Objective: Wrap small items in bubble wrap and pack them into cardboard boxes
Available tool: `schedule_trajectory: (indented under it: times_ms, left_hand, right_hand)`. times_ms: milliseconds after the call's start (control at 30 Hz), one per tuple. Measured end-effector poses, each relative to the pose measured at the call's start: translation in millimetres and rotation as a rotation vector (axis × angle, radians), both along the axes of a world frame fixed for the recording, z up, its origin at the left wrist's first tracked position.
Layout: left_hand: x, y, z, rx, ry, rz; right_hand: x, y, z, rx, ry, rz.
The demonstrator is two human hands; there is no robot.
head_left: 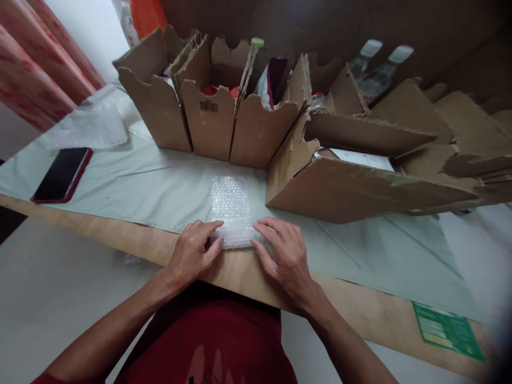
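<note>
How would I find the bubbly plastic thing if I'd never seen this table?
Look at the long wooden table covered with a pale green sheet. At its near edge, the left hand and right hand press on a small piece of bubble wrap. It is the only clear, bumpy thing in front of the brown cardboard boxes.

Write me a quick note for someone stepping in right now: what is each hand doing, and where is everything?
Left hand: fingertips pressed on the near left edge of the small clear bubble-wrap sheet; grips nothing.
Right hand: flat on the sheet's near right corner.
The sheet lies flat on the pale green cloth, at the wooden table's near edge.
Behind it: a row of torn brown cardboard boxes; a red-cased phone lies far left.
Done: sheet laid flat. Nothing lies on it and it is not yet folded.
</note>
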State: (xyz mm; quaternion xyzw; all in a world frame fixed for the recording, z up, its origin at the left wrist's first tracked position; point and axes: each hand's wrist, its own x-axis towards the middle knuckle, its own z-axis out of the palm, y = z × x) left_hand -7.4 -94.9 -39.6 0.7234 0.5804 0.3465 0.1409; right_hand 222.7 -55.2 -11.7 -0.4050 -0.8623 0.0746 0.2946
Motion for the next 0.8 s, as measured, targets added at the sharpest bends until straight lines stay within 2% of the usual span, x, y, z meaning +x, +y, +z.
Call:
schedule_trajectory:
  times_ms: [67, 167, 267, 333, 433, 500, 567, 667, 800]
  left_hand:
    - [-0.2, 4.8, -4.4, 0.028, 0.063, 0.029]
    - [-0.8, 3.3, -5.8, 0.109, 0.108, 0.058]
    - [-4.7, -7.1, 0.8, 0.15, 0.105, -0.069]
    - [-9.0, -13.4, 7.3, 0.11, 0.052, -0.167]
    - [-14.0, -12.5, 12.6, 0.016, -0.043, -0.187]
    - [-14.4, -4.0, 10.2, -0.003, -0.03, -0.128]
    - [-12.8, 6.9, 4.4, 0.01, 0.032, -0.041]
    - [-10.1, 15.7, -3.9, 0.065, 0.08, 0.035]
    - [-11.9, 3.8, -2.1, 0.133, 0.069, -0.086]
  right_hand:
    - [-1.7, -0.4, -3.4, 0.062, -0.092, 0.066]
    - [-6.4, 4.0, -7.5, 0.027, -0.203, 0.179]
    - [-8.1, 8.2, -5.3, -0.062, -0.179, 0.213]
    - [-6.4, 7.0, -0.2, -0.176, -0.126, 0.222]
    - [-3.2, 2.0, 5.5, -0.319, -0.069, 0.189]
    - [-2.9, 0.3, 4.9, -0.252, -0.059, 0.116]
    - [-4.3, 1.2, 1.4, -0.111, -0.087, 0.062]
    - [-7.3, 6.1, -4.4, -0.019, -0.191, 0.108]
    - [-7.6, 11.2, -5.9, -0.047, -0.206, 0.175]
